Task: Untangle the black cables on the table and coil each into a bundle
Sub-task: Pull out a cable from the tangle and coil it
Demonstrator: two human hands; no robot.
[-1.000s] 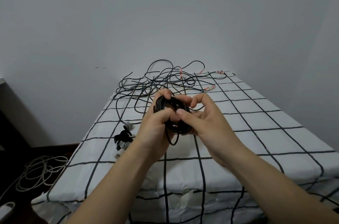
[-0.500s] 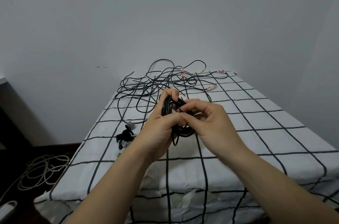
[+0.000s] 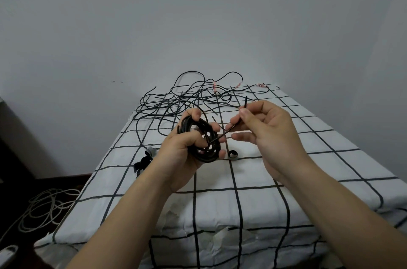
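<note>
My left hand (image 3: 187, 154) grips a coiled black cable bundle (image 3: 204, 141) held above the table's middle. Its free cable end (image 3: 233, 124) runs up and right out of the coil, and my right hand (image 3: 271, 134) pinches that end between thumb and forefinger. The tip sticks up past my fingers. Behind the hands, a tangle of loose black cables (image 3: 189, 101) lies at the far end of the table (image 3: 308, 171), some with red-and-white tags (image 3: 214, 86).
A small black strap roll (image 3: 232, 154) lies on the checked cloth just right of the bundle. Black straps and a grey piece (image 3: 144, 160) sit near the left edge. Pale cable (image 3: 46, 207) is heaped on the floor at left. A wall stands close behind.
My right hand has left the bundle and drawn the cable end out to the right and upward. The strap roll on the cloth, hidden before, now shows.
</note>
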